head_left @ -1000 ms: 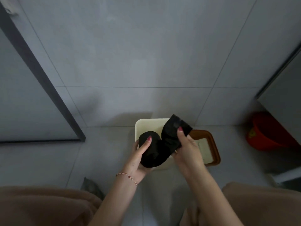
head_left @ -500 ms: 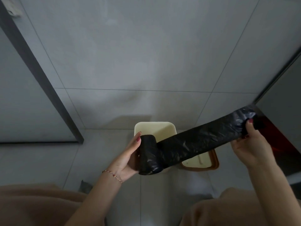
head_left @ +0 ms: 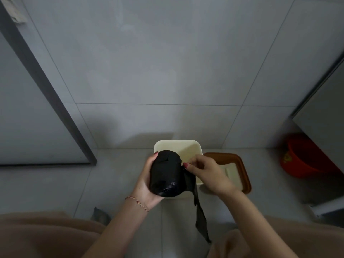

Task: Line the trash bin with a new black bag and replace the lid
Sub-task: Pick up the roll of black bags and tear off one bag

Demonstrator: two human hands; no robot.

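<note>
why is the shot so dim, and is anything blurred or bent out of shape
Head view: soft, dim light, with a faint shadow on the wall behind the bin; the wide lens bends the tile lines and door frame outward; the roll of black bags shows little detail beyond a small sheen low on it; the right hand is slightly soft, the left hand sharper.

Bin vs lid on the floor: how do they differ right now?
The bin is cream all over and stands open and unlined; the lid has a brown rim around a cream centre and lies flat on the floor to the bin's right. The bin sits partly behind the black bag roll and both hands; the lid is hidden only at its near-left edge, by the right hand. Both are rounded rectangles.
</note>
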